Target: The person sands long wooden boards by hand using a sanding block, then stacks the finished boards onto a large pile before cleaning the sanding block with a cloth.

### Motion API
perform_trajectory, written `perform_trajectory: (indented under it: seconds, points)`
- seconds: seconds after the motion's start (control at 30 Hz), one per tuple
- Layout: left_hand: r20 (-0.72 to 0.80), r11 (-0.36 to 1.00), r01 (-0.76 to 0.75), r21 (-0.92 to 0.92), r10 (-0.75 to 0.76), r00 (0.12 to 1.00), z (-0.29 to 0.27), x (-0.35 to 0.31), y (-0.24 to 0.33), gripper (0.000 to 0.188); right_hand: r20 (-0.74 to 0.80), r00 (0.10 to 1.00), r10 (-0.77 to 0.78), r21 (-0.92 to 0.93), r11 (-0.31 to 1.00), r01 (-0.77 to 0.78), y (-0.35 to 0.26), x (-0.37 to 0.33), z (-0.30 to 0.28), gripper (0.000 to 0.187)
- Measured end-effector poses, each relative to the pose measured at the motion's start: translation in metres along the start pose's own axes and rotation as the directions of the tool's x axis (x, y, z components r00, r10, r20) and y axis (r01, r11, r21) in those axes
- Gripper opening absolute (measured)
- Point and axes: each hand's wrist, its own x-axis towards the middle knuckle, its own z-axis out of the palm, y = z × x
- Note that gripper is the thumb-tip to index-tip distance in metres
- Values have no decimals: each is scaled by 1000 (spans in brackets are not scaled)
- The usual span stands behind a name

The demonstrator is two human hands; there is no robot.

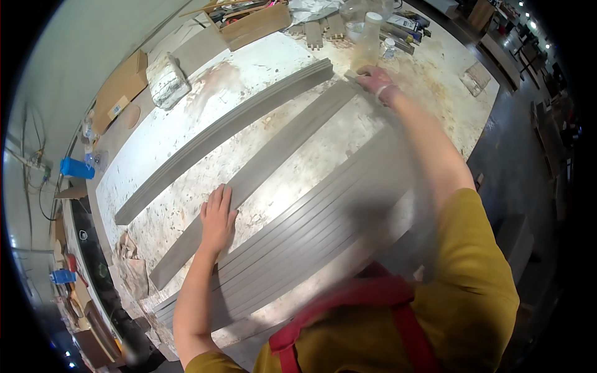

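Observation:
A long grey board [286, 133] lies slantwise across the middle of a stained white worktable [261, 205]. My left hand [217, 216] rests on its nearer left part, fingers stretched out. At the board's far right end is my right hand [377, 83], in what looks like a pinkish glove, its fingers bent round a small tan-grey piece [352, 75] that I cannot make out clearly. Beyond the board lies a stack of narrow grey strips [224, 133]. Nearer to me, several grey boards [305, 227] lie side by side, partly covered by my body and a blur.
A clear bottle [368, 43] stands just beyond my right hand, with a small jar [389, 48] beside it. Along the far edge are cardboard boxes [256, 26] and a whitish wrapped block [166, 81]. Crumpled cloth [132, 267] lies at the left edge.

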Motion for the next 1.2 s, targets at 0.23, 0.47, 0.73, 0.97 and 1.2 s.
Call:
perform_trajectory:
  seconds: [0.23, 0.47, 0.73, 0.97, 1.2]
  points:
    - [42, 998, 64, 26, -65, 997, 3, -2, 2, 57, 95, 992, -88, -58, 994, 94, -9, -14, 5, 32]
    - [-6, 998, 58, -28, -59, 998, -3, 13, 9, 65, 249, 967, -51, -6, 999, 54, 7, -78, -78, 34]
    - [368, 800, 187, -570, 45, 929, -58, 11, -8, 51, 107, 994, 37, 256, 965, -63, 17, -160, -100, 39]
    - [669, 809, 340, -480, 87, 738, -86, -35, 4, 52, 21, 975, 223, 678, 713, -178, 80, -147, -84, 41]
    - [-200, 989, -7, -150, -23, 980, -71, 75, -46, 60, 6, 974, 225, 640, 748, -177, 85, -146, -83, 45]
